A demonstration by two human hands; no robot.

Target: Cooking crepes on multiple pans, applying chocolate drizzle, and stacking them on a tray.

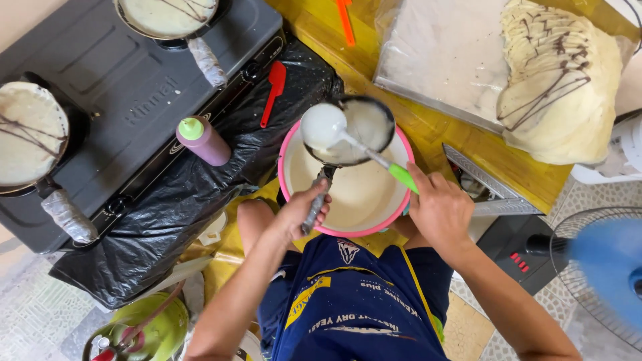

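Note:
My left hand (302, 208) grips the handle of a small dark frying pan (371, 124), held over a pink basin (289, 150) of pale batter. My right hand (438, 207) holds a ladle (322, 127) by its green handle; the ladle's bowl is full of batter and sits over the pan's left side. A thin coat of batter covers the pan's bottom. The basin rests between my knees, above a dark blue apron.
A black two-burner stove (134, 87) at left carries two pans with batter and chocolate drizzle (27, 134) (167, 13). A purple squeeze bottle (204, 140) and red spatula (274, 90) lie on black plastic. Stacked crepes (558, 87) rest on a tray at right. A fan (602, 267) stands lower right.

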